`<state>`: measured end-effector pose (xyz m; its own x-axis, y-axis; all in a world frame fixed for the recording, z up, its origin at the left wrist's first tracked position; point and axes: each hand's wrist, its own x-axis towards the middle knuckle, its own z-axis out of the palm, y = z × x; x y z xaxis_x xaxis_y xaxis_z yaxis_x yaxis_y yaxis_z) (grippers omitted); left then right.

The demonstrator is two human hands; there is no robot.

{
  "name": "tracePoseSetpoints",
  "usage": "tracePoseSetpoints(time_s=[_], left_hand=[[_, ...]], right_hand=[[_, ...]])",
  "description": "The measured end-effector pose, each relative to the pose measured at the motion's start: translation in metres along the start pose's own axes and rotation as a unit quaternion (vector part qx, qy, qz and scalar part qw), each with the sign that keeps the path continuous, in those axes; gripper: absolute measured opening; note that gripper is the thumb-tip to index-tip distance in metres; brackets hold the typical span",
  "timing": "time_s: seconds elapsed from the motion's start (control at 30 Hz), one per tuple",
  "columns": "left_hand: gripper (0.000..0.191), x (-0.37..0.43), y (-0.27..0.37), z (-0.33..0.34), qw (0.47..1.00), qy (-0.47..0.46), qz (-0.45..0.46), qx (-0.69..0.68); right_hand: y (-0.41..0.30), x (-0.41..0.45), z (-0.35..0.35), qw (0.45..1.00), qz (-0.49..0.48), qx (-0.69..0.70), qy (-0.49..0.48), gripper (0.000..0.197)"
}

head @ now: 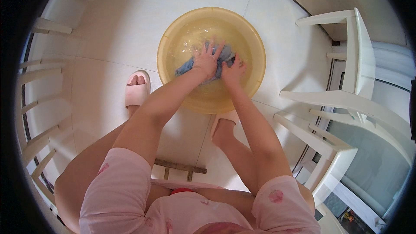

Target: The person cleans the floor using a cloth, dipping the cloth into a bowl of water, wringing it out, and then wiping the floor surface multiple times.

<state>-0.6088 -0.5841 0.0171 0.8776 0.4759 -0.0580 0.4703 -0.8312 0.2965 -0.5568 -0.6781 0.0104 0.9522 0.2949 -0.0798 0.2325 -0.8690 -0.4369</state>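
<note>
A round yellow plastic basin (211, 108) stands on the floor before me with clear water in it. In the water lies a wet, crumpled blue-grey garment or cloth (184, 67); its exact kind cannot be told. My left hand (206, 62) rests flat on top of the cloth, fingers spread and pointing to the far side. Beside it, my right hand (233, 71) has bent fingers around a dark fold at the cloth's right end. Water glints just beyond the left hand.
White chair frames (351, 55) stand close on the right, near a glass-panelled door (367, 162). More pale chair legs (39, 74) line the left side. My pink slippers (138, 94) flank the basin's near side. A small wooden stool part (180, 165) shows below me.
</note>
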Motion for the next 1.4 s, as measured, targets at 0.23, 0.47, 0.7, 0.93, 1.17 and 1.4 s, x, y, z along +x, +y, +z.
tracePoseSetpoints(time_s=[0.23,0.47,0.7,0.93,1.17,1.4], left_hand=[[0.059,0.021,-0.013,0.006,0.990,-0.049,-0.093,-0.093],[0.031,-0.020,0.050,-0.067,0.890,0.065,-0.138,-0.430],[0.024,-0.002,0.036,-0.080,0.950,0.004,-0.058,-0.307],[0.023,-0.006,-0.056,-0.051,0.978,-0.039,-0.177,-0.103],[0.056,-0.021,-0.023,-0.024,0.987,-0.014,0.131,0.088],[0.042,0.012,-0.032,-0.010,0.988,-0.156,-0.006,-0.011]], right_hand=[[-0.005,0.011,0.024,0.983,0.025,0.126,-0.134,0.062],[-0.033,0.014,-0.023,0.502,0.281,0.748,-0.331,0.044],[-0.028,0.028,-0.020,0.546,0.267,0.712,-0.350,0.046],[-0.045,0.043,-0.063,0.976,-0.038,0.121,-0.176,0.047],[-0.033,0.020,-0.072,0.966,-0.167,0.127,-0.151,0.054],[-0.073,-0.038,-0.074,0.785,0.346,0.387,-0.340,0.070]])
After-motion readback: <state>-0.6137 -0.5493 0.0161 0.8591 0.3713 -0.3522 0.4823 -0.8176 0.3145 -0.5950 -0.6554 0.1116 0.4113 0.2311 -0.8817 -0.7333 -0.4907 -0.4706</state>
